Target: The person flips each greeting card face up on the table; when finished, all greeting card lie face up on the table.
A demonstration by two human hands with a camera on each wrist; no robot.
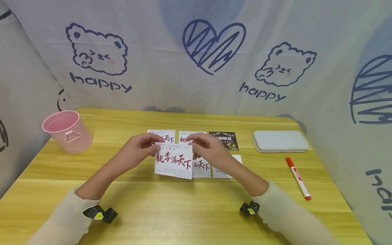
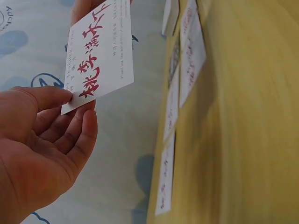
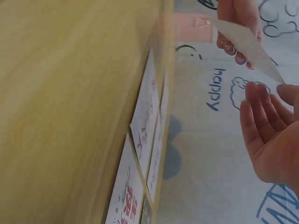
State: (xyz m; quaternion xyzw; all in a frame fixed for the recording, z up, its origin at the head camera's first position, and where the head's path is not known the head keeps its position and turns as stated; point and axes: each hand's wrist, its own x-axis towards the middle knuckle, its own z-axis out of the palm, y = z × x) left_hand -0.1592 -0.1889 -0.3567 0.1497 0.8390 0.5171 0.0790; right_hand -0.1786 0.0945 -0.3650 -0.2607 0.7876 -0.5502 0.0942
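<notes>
A white card (image 1: 173, 163) with red Chinese lettering is held up above the table, its face toward me. My left hand (image 1: 138, 149) pinches its upper left corner between thumb and fingers. At the upper right corner, my right hand (image 1: 214, 151) pinches it too, the thumb on the near face. The left wrist view shows the left thumb flat on the lettered side of the card (image 2: 103, 51). Behind, other cards lie in two rows: a similar red-lettered card (image 1: 201, 168), a black card with flowers (image 1: 230, 140), and a white card (image 1: 222, 174) partly covered by the right arm.
A pink bucket (image 1: 73, 136) stands at the back left. On the right are a white case (image 1: 280, 141) and a red-capped marker (image 1: 298, 178) lying on the yellow wooden table (image 1: 171, 211). A printed cloth (image 1: 153, 68) hangs behind the table's back edge.
</notes>
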